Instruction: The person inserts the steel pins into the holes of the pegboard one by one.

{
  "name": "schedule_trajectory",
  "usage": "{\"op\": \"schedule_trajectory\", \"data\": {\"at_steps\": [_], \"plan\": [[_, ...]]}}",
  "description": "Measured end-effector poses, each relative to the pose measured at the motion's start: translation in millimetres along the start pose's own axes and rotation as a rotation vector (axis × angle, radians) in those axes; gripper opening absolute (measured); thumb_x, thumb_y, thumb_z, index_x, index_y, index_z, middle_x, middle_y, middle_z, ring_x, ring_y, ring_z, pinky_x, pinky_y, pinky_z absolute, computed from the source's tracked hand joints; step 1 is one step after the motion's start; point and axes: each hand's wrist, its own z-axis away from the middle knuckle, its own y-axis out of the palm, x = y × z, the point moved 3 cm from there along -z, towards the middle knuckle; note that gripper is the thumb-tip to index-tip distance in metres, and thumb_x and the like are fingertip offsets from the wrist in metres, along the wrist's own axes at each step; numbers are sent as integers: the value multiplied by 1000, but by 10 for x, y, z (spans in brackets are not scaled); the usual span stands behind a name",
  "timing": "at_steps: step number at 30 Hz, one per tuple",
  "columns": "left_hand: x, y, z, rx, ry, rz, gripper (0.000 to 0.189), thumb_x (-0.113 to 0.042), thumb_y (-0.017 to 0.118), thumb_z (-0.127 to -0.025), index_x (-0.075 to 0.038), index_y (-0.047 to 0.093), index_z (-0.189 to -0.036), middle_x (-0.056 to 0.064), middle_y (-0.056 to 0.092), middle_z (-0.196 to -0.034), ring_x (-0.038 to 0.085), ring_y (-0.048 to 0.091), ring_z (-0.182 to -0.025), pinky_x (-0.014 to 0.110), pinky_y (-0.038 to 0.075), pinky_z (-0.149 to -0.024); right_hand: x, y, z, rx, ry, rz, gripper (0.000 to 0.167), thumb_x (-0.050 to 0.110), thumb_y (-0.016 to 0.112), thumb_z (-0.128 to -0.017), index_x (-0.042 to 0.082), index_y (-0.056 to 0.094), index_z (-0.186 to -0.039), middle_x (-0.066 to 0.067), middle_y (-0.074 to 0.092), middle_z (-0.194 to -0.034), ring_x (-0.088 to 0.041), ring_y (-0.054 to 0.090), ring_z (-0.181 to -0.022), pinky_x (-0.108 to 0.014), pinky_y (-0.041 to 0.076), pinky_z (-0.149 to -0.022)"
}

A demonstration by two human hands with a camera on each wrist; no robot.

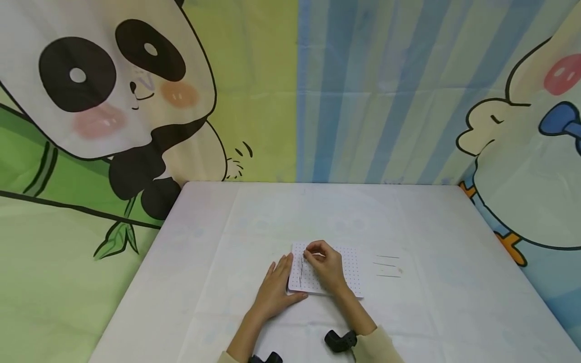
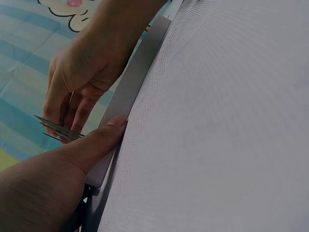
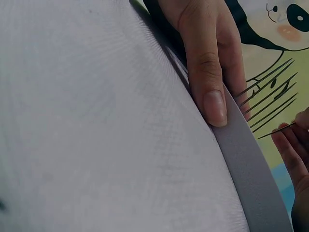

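A white board (image 1: 351, 272) marked with a grid of small dots lies on the table. My left hand (image 1: 274, 290) rests along its left side, fingers straight and thumb against the near edge (image 3: 260, 188). A row of thin dark needles (image 3: 271, 94) stands up from the board near its left side. Over that row, my right hand (image 1: 328, 266) pinches one needle (image 3: 270, 132) between thumb and fingertips, its pointed end low toward the board in the right wrist view. The left wrist view also shows the standing needles (image 2: 58, 128), partly hidden by the left thumb.
Three loose needles (image 1: 386, 264) lie on the white table (image 1: 436, 302) to the right of the board. Cloth with a printed panda (image 1: 150, 101) and blue stripes hangs behind and beside the table. A black wrist camera (image 1: 340, 341) sits at the right cuff.
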Motion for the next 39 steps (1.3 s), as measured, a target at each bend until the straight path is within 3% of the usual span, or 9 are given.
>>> {"op": "schedule_trajectory", "data": {"at_steps": [13,20,39], "plan": [[-32,-44,-55,4,5,-21,104,-56,68,-73,-3,17,-147,13,26,-149,22,18,-138,39,8,-114,26,28,-32,58,-70,87,12,-9,63,-81,-10,58,-92,-24,62,-91,-32,64,-85,-31,55,-75],[-44,-43,-47,6,1,-17,103,-56,69,-73,-3,18,-147,12,26,-149,22,18,-138,39,9,-114,9,33,-24,54,-111,162,11,-8,65,-80,-7,62,-91,-18,65,-87,-28,65,-80,-31,57,-70],[-20,-15,-2,8,2,-4,104,-59,66,-73,-2,19,-146,13,27,-149,24,20,-137,41,10,-113,9,46,4,112,-6,175,7,-10,65,-79,-8,59,-82,-19,64,-83,-32,65,-82,-31,56,-71]]}}
